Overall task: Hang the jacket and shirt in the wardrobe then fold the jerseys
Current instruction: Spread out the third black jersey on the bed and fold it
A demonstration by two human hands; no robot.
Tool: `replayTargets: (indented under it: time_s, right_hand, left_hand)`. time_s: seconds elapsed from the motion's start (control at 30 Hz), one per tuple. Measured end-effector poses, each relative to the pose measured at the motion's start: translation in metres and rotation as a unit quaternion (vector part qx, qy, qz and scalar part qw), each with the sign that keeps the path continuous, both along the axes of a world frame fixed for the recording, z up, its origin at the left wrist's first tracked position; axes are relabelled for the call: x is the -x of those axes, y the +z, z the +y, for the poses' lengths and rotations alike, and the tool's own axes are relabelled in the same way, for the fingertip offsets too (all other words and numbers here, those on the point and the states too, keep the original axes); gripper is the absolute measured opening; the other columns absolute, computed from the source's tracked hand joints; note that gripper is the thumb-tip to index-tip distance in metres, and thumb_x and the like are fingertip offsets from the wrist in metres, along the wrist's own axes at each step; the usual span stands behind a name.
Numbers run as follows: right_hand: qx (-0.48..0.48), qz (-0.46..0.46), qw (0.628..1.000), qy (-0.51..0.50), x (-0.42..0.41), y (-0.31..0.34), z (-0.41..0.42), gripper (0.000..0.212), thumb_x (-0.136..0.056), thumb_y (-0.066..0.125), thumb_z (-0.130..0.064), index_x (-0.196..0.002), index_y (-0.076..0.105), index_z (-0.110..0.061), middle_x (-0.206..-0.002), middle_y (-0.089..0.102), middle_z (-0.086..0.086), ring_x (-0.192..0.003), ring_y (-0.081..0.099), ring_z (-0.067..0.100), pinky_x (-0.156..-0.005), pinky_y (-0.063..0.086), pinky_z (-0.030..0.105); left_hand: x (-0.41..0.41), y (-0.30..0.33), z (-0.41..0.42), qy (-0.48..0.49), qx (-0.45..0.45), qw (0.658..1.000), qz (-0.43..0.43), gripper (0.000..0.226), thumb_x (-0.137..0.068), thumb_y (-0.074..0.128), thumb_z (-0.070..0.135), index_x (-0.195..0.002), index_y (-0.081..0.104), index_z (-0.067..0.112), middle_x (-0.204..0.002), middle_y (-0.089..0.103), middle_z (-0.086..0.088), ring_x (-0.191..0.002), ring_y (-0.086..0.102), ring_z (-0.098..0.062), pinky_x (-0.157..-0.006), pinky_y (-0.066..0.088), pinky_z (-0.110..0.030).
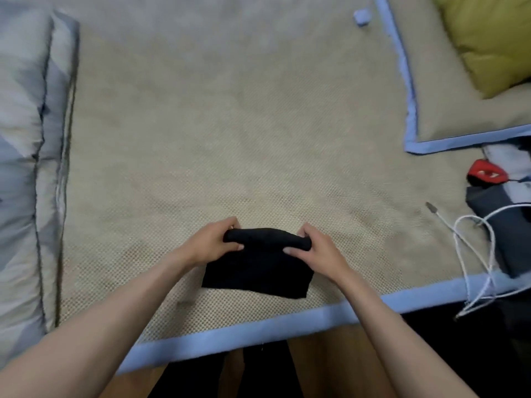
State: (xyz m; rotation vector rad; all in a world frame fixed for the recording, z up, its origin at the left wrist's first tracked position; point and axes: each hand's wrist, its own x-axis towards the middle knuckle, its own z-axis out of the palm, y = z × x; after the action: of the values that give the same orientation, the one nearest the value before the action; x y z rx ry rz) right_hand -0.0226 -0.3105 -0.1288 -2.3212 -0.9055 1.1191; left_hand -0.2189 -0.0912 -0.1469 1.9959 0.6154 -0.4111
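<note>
Pinched black jersey (255,265) at its far fold, left hand (211,244) and right hand (317,249) curled round each end, to fold evenly; lay at six o'clock on mat (230,124).

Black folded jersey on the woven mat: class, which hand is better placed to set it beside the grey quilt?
Left hand: it grips the jersey's end nearer the quilt.

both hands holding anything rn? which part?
Yes. The left hand and right hand each grip one end of the rolled far edge of the folded black fabric jersey, which lies on the woven beige mat.
</note>
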Motion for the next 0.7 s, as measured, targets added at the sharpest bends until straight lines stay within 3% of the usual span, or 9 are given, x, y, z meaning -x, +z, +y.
replayTargets:
  time_s: [0.07,0.17,0.27,0.4,0.47,0.57,0.63,0.7]
  right_hand:
    - [-0.035,0.028,0.996,-0.08,-0.005,0.04,-0.014,0.045,-0.077,0.088,-0.035,-0.079,0.044,-0.025,-0.072,0.05,-0.012,-0.064,0.045,0.001,-0.06,0.034,0.02]
    - [-0.076,0.01,0.984,-0.162,-0.019,0.124,-0.037,0.043,-0.074,0.09,-0.038,-0.086,0.05,-0.025,-0.08,0.061,-0.007,-0.074,0.055,0.007,-0.068,0.041,0.028]
    - [-0.131,-0.045,0.963,-0.231,-0.031,0.228,-0.072,0.043,-0.074,0.089,-0.041,-0.088,0.05,-0.029,-0.085,0.068,0.001,-0.076,0.061,0.013,-0.069,0.047,0.033]
    - [-0.162,-0.177,0.929,-0.283,-0.022,0.374,-0.148,0.043,-0.075,0.087,-0.044,-0.092,0.051,-0.029,-0.082,0.064,-0.011,-0.074,0.057,0.002,-0.069,0.045,0.021]
    - [-0.184,-0.234,0.905,-0.305,-0.006,0.436,-0.193,0.042,-0.074,0.088,-0.044,-0.091,0.052,-0.031,-0.082,0.064,-0.017,-0.076,0.058,0.0,-0.072,0.046,0.024]
    - [-0.215,-0.32,0.853,-0.352,0.037,0.515,-0.255,0.042,-0.073,0.089,-0.038,-0.091,0.052,-0.031,-0.078,0.063,-0.026,-0.072,0.059,-0.003,-0.069,0.044,0.018]
    - [-0.231,-0.367,0.816,-0.383,0.072,0.559,-0.292,0.043,-0.073,0.09,-0.035,-0.094,0.053,-0.026,-0.079,0.064,-0.021,-0.072,0.06,-0.002,-0.07,0.046,0.019]
    - [-0.245,-0.402,0.778,-0.416,0.108,0.595,-0.322,0.043,-0.074,0.089,-0.037,-0.096,0.053,-0.028,-0.08,0.067,-0.012,-0.072,0.061,0.002,-0.073,0.052,0.029]
  left_hand:
    - [-0.015,0.043,0.006,0.025,0.039,0.999,-0.024,0.024,-0.081,0.082,0.03,-0.083,0.058,0.03,-0.079,0.067,0.009,-0.069,0.059,-0.001,-0.065,0.045,-0.022]
    - [-0.053,0.128,0.01,0.003,0.094,0.994,-0.061,0.022,-0.079,0.086,0.026,-0.085,0.065,0.023,-0.083,0.073,-0.003,-0.07,0.066,-0.005,-0.064,0.05,-0.022]
    - [-0.099,0.219,-0.004,-0.034,0.103,0.988,-0.113,0.024,-0.077,0.087,0.028,-0.086,0.065,0.023,-0.086,0.075,-0.005,-0.072,0.068,-0.013,-0.067,0.05,-0.031]
    - [-0.15,0.345,-0.062,-0.113,0.119,0.967,-0.193,0.025,-0.076,0.088,0.025,-0.086,0.065,0.023,-0.088,0.075,-0.01,-0.069,0.063,-0.012,-0.063,0.046,-0.027]
    - [-0.164,0.406,-0.102,-0.163,0.127,0.948,-0.24,0.023,-0.079,0.085,0.018,-0.087,0.064,0.019,-0.087,0.073,-0.011,-0.066,0.061,-0.008,-0.056,0.045,-0.017]
    - [-0.165,0.493,-0.165,-0.233,0.138,0.913,-0.304,0.025,-0.077,0.085,0.013,-0.089,0.063,0.011,-0.079,0.07,-0.004,-0.064,0.059,-0.007,-0.052,0.043,-0.015]
    - [-0.159,0.544,-0.205,-0.277,0.143,0.887,-0.342,0.026,-0.074,0.085,0.014,-0.087,0.063,0.009,-0.072,0.069,0.004,-0.062,0.06,-0.006,-0.052,0.044,-0.014]
    - [-0.152,0.591,-0.241,-0.323,0.15,0.859,-0.368,0.027,-0.072,0.085,0.017,-0.088,0.064,0.008,-0.072,0.069,0.004,-0.062,0.061,-0.005,-0.053,0.045,-0.013]
